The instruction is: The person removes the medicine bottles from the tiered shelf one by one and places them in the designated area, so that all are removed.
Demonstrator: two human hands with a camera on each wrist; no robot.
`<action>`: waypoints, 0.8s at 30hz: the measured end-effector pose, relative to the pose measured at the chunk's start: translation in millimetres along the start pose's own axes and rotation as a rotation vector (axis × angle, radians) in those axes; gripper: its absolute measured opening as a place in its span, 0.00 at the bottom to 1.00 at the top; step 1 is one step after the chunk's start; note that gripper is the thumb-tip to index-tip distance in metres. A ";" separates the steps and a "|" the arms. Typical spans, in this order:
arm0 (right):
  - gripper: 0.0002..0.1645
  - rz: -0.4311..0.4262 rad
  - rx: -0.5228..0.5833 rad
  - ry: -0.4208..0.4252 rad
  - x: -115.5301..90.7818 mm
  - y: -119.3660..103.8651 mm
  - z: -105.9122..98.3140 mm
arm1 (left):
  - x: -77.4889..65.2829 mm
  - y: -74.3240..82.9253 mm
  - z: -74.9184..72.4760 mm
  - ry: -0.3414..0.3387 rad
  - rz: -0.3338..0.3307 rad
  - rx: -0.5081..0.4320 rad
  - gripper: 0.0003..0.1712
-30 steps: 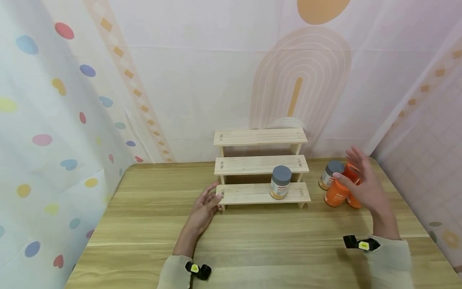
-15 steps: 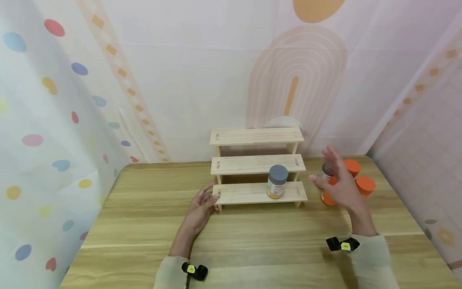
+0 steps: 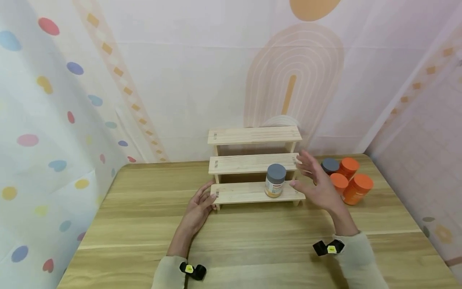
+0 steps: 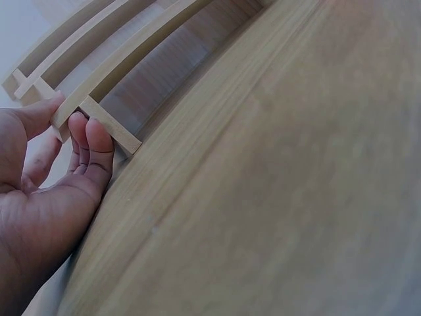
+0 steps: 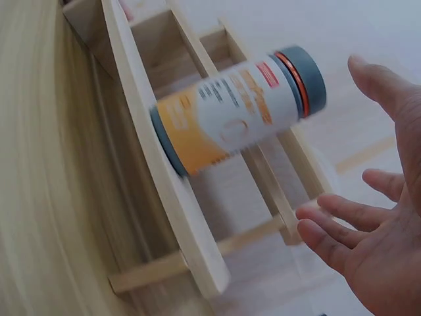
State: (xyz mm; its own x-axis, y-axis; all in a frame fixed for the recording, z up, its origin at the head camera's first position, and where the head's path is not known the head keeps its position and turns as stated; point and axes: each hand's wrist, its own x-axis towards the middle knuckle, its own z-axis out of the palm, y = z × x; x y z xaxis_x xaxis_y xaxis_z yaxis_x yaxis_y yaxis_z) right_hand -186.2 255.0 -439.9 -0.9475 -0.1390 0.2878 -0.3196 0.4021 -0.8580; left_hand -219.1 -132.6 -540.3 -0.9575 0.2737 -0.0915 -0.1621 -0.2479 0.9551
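A three-tier wooden shelf (image 3: 238, 193) stands at the back of the table. My left hand (image 3: 196, 210) grips the left end of its lowest tier; the left wrist view shows the thumb on top of the board (image 4: 125, 62) and fingertips (image 4: 99, 135) curled under it. Toward the right of that tier stands an upright jar (image 3: 275, 181) with a grey lid and a white and orange label. My right hand (image 3: 319, 186) hovers beside the shelf's right end, fingers spread and holding nothing. In the right wrist view a gap separates its thumb from the jar (image 5: 240, 108).
Right of the shelf, a cluster of jars stands on the table (image 3: 144, 224): several orange jars (image 3: 357, 189) and a grey-lidded jar (image 3: 330, 165). Patterned cloth (image 3: 187, 88) hangs behind and along both sides.
My right hand has moved left, from over the jar cluster to near the jar on the shelf. My left hand keeps its grip on the shelf end.
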 end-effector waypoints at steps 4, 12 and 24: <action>0.53 -0.032 0.061 -0.011 1.2 -2.2 11.1 | -0.5 1.3 -0.7 -0.003 0.009 0.001 0.37; 0.50 -0.016 0.043 -0.018 1.3 -8.2 34.8 | 1.8 -0.7 -1.4 -0.008 -0.001 0.000 0.36; 0.40 0.010 -0.020 0.100 4.5 -2.2 65.3 | 3.1 -2.3 -0.9 -0.007 0.006 -0.013 0.35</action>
State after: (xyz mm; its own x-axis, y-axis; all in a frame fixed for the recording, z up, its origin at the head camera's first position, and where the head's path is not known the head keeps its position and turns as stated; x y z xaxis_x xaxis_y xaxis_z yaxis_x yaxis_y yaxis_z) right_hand -189.5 194.4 -464.5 -0.9459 -0.0443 0.3215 -0.3095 0.4209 -0.8527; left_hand -222.0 -132.0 -543.0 -0.9568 0.2783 -0.0836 -0.1592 -0.2613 0.9520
